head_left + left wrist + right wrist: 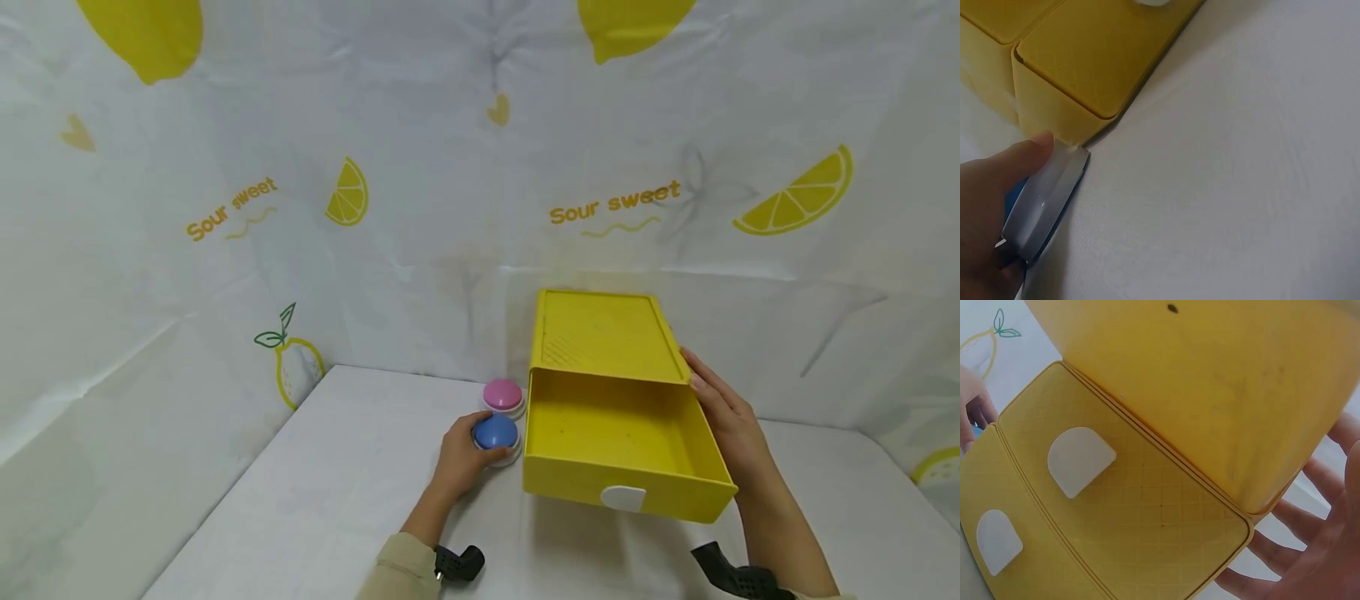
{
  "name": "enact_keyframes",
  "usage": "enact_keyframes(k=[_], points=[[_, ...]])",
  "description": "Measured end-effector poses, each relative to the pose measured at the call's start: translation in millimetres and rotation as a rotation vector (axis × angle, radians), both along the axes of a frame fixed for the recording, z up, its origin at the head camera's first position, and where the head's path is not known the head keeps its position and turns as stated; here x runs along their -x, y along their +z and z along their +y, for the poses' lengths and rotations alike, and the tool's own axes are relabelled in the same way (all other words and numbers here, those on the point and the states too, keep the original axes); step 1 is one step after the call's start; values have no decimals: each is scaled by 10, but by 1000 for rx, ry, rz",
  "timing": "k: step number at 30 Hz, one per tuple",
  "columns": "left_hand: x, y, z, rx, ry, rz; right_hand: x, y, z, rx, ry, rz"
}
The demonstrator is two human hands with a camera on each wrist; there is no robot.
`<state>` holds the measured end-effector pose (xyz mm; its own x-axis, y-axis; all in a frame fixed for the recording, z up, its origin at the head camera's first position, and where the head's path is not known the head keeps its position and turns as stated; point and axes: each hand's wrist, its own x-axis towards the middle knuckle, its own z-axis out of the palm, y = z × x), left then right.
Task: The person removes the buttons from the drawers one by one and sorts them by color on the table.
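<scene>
I've L hand [461,454] clamped on blue btn [496,432], R hand [731,421] spread at box [607,333]; drawer [570,483] wt cd tip it.

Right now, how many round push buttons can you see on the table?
2: the blue button, held by the left hand, and the pink button just behind it. More could be hidden behind the yellow box.
</scene>
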<state>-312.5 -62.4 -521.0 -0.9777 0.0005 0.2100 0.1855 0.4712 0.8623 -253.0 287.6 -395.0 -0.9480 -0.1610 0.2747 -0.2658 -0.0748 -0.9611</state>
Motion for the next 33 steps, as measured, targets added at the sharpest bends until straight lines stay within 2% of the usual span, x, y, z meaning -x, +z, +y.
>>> enact_keyframes(k=[2, 5, 12, 18, 22, 26, 29, 33], points=[[29, -12, 26, 6, 7, 17, 2, -8, 7, 4, 3, 3], [42, -28, 51, 4, 20, 3, -8, -25, 8, -4, 10, 6], [83, 5, 81, 8, 19, 6, -15, -11, 4, -28, -4, 39], [91, 33, 98, 114, 2, 6, -3, 4, 7, -31, -10, 35], [29, 63, 115, 161, 7, 3, -3, -2, 5, -44, -24, 26], [-72, 143, 100, 120, 40, 1, 3, 1, 1, -58, -31, 33], [-163, 242, 72, 88, 51, 49, 2, 9, -3, -72, -40, 39], [-302, 434, 47, 65, 32, 116, -2, 19, -3, -78, -48, 33]])
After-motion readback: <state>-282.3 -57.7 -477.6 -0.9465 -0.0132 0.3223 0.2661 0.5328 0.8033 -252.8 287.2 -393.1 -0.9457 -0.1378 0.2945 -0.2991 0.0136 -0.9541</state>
